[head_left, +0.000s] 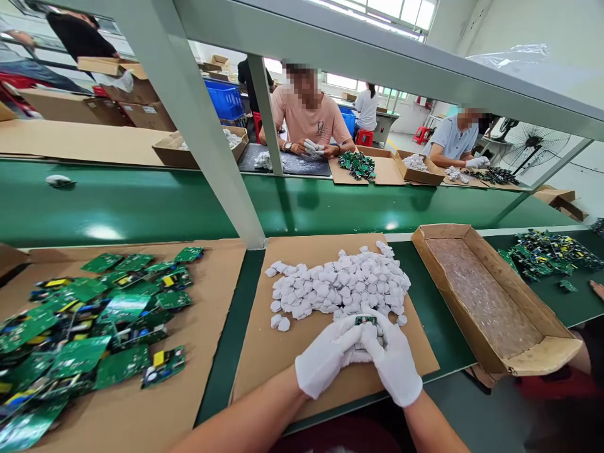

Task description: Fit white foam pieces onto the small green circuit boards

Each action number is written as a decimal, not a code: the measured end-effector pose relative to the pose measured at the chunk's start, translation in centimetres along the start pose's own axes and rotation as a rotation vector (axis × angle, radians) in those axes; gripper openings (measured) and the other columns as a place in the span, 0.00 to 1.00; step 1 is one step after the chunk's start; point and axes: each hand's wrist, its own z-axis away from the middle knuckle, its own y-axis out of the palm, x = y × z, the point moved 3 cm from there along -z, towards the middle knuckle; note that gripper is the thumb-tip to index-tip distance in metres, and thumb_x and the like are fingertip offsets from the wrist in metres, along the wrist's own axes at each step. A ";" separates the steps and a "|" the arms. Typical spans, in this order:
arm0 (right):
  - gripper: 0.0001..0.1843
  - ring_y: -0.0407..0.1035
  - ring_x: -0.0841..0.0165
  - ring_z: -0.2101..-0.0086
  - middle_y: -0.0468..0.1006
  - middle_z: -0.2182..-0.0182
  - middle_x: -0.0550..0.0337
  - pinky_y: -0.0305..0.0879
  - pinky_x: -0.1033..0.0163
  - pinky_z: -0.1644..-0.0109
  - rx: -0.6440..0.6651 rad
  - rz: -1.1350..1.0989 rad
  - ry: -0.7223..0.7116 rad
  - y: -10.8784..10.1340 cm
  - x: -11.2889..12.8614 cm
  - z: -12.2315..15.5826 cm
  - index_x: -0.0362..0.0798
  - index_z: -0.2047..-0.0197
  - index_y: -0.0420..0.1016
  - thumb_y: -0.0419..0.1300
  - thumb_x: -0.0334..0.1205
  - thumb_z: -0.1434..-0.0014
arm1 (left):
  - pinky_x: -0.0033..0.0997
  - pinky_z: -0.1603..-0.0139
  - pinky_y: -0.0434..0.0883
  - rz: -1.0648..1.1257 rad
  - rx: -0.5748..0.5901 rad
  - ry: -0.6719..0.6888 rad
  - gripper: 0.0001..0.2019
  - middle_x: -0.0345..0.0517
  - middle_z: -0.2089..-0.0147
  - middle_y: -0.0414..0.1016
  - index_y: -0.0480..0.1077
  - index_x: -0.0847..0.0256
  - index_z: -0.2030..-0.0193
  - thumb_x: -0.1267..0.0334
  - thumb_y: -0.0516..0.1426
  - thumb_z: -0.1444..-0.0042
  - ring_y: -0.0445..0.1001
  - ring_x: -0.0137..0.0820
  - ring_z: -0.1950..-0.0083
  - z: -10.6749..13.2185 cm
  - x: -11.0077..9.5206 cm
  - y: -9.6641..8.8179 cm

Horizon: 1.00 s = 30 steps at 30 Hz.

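We see our gloved left hand (pixel 326 360) and right hand (pixel 394 365) closed together around a small green board (pixel 365 321), white plastic pieces (pixel 340 286) heaped just beyond, on cardboard (pixel 264 365).

Both gloved hands meet over a sheet of cardboard (pixel 264 352) — the left hand (pixel 325 362) and right hand (pixel 394 365) closed together around a small green circuit board (pixel 365 321) and a white part whose shape is hidden by the fingers. Just beyond them lies a heap of white plastic pieces (pixel 340 286). To the left, green circuit boards (pixel 94 327) are spread on another cardboard sheet; to the right sits an open cardboard box (pixel 533 362) lined with clear film. Across the green conveyor belt (pixel 141 204), two seated people work — gloved as well.
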 end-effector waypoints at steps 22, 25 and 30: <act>0.16 0.69 0.64 0.67 0.75 0.67 0.56 0.66 0.59 0.61 -0.275 0.446 -0.162 -7.2 -2.8 0.2 0.49 0.60 0.74 0.62 0.49 0.50 | 0.28 0.61 0.71 0.053 -0.168 -0.059 0.14 0.40 0.67 0.66 0.68 0.60 0.54 0.63 0.60 0.49 0.74 0.32 0.59 0.9 -1.3 -0.5; 0.17 0.67 0.59 0.58 0.72 0.58 0.53 0.64 0.56 0.54 -0.233 0.694 -0.234 -6.7 -3.3 0.0 0.51 0.59 0.74 0.64 0.44 0.53 | 0.30 0.62 0.72 -0.077 -0.188 -0.029 0.25 0.38 0.71 0.65 0.63 0.58 0.46 0.59 0.61 0.51 0.73 0.29 0.64 1.4 -3.1 0.6; 0.03 0.68 0.62 0.59 0.72 0.61 0.55 0.64 0.57 0.54 -0.216 0.732 -0.307 -6.7 -3.9 0.0 0.50 0.70 0.70 0.56 0.36 0.46 | 0.26 0.71 0.68 -0.794 -0.459 0.257 0.17 0.38 0.76 0.68 0.72 0.65 0.58 0.59 0.62 0.55 0.66 0.24 0.74 -0.3 -10.2 -1.3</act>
